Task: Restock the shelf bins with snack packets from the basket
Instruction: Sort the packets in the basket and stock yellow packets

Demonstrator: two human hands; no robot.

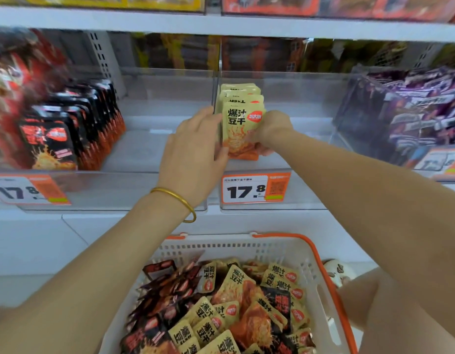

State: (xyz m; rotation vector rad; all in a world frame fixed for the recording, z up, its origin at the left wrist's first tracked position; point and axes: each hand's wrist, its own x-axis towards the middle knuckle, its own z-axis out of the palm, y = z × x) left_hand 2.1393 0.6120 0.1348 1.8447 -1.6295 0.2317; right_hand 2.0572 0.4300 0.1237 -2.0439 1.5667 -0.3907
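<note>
Two hands on one row: left hand (195,149) and right hand (269,131) squeeze the yellow packets (243,116) from either side. The left thumb lies across the lower front, and the right fingers curl under the bottom right corner. The row stands upright at the left end of the clear bin (285,203), tight against the divider (218,80).

Risks from here:
- The row is short and the rest of the bin looks bare, so nothing braces it on the right. If both hands let go at once, I'd expect it to fan out or topple.
- Foil pouches are slick. An uneven squeeze could pop the front one forward over the bin lip.
- Left fingertips sit right at the divider. I can't tell if they're inside this bin or the next one, so there's a possible snag on the way out.
- The basket (221,245) holds yellow and black packets (236,284) mixed loose, so a wrong flavour could easily end up in this bin.

Readable text:
- Pouch front: 爆汁豆干. The lettering on the red oval logo is too soft to trust.
- Price tag (255,187): 17.8 with a QR code. The small header line is illegible.
- Tag on the left bin (29,190): 17.8, blurred.
</note>
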